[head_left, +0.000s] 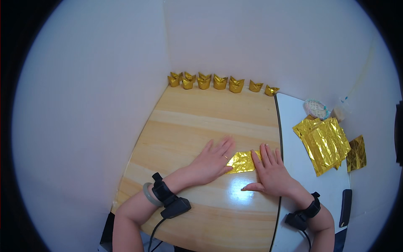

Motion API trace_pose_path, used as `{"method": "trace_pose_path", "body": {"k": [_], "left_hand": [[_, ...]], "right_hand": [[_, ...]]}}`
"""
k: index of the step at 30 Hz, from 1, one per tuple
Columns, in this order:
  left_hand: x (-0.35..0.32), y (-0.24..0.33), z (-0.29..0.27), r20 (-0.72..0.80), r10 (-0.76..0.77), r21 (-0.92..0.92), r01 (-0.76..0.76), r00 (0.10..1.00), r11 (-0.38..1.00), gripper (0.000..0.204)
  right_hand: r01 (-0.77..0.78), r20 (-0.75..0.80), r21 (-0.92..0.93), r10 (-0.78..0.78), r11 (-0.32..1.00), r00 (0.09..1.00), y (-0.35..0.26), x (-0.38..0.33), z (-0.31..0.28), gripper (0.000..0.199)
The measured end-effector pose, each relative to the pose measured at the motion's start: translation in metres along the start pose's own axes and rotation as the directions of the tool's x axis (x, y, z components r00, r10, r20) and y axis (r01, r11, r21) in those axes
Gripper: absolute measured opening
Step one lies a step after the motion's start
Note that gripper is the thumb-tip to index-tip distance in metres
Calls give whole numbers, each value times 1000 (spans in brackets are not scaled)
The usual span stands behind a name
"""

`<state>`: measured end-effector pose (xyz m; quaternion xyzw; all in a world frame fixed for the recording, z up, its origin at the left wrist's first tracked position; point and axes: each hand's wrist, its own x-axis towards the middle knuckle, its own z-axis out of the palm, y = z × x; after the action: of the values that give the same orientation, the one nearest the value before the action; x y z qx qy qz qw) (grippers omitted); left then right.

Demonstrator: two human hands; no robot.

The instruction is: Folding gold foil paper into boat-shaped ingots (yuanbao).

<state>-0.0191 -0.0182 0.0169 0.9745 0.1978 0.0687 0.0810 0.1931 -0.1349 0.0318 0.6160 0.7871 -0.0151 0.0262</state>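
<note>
A folded strip of gold foil paper point(242, 163) lies flat on the wooden table point(201, 214), between my two hands. My left hand point(212, 163) rests at the strip's left end, fingers stretched out and slightly blurred at the tips, with the thumb by its lower edge. Over the right end lies my right hand point(272, 170), flat, its fingers extended and its thumb spread to the left. The hands cover both ends of the strip.
Several folded gold foil ingots point(220, 82) stand in a row along the table's back edge. On the white surface point(289, 126) at right lie a stack of gold foil sheets point(325, 145), a white mesh net point(315, 109) and a dark, narrow object point(345, 208). Walls point(96, 105) rise around.
</note>
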Motion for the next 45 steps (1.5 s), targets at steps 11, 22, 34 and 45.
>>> {"method": "trace_pose_path", "body": {"k": [11, 22, 34, 45], "left_hand": [[-7, 14, -7, 99, 204, -53, -200, 974, 978, 76], [-26, 36, -17, 118, 25, 266, -56, 993, 962, 94], [-20, 62, -11, -239, -162, 484, 262, 957, 835, 74], [0, 30, -4, -275, -22, -110, -9, 961, 994, 38]], "right_hand": [[-34, -22, -60, 33, 998, 999, -7, 2, 2, 105], [-60, -48, -64, 58, 996, 997, -4, 2, 3, 109], [-41, -105, -145, 26, 989, 994, -4, 2, 4, 115], [178, -388, 210, -86, 961, 918, -1, 14, -5, 49]]}}
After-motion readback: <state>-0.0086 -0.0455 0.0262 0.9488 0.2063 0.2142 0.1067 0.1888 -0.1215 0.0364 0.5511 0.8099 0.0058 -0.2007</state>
